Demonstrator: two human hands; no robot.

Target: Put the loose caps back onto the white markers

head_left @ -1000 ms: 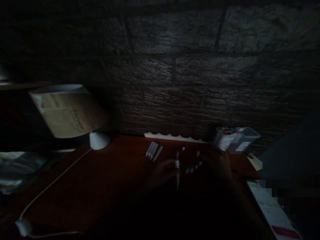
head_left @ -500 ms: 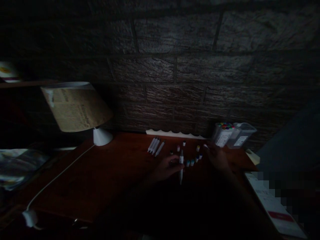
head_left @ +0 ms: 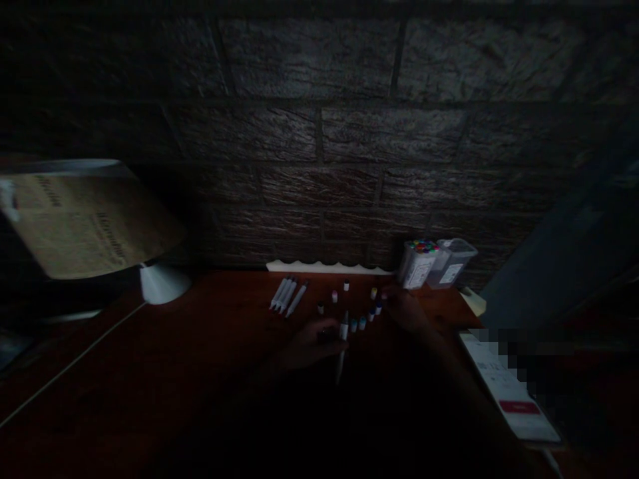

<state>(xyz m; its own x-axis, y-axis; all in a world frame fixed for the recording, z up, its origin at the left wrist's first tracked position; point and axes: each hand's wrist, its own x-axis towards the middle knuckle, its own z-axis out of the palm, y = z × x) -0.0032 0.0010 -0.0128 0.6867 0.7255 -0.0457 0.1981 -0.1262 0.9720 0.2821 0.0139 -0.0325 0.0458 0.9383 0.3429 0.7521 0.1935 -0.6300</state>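
My left hand (head_left: 315, 340) is closed around a white marker (head_left: 343, 338), which stands nearly upright with its dark end up. My right hand (head_left: 405, 309) is at the right end of an arc of small marker caps, its fingers pinched on a cap that is mostly hidden in the dark. Nearest to it are a yellow cap (head_left: 374, 293) and a blue cap (head_left: 378, 308). Teal caps (head_left: 358, 324) stand just right of the held marker. Farther back are a pink cap (head_left: 335, 296), a white cap (head_left: 346, 285) and a dark-topped cap (head_left: 321, 308).
Several white markers (head_left: 287, 296) lie side by side at the back. A clear box of coloured markers (head_left: 418, 265) and another clear box (head_left: 452, 264) stand at back right. At left is a lamp (head_left: 162, 283); at right, a white sheet-like object (head_left: 509, 392). A brick wall (head_left: 324, 186) rises behind.
The view has swung to the right, so everything sits farther left. My right hand has moved slightly toward the caps, and its cap shows less. The left hand still holds the marker.
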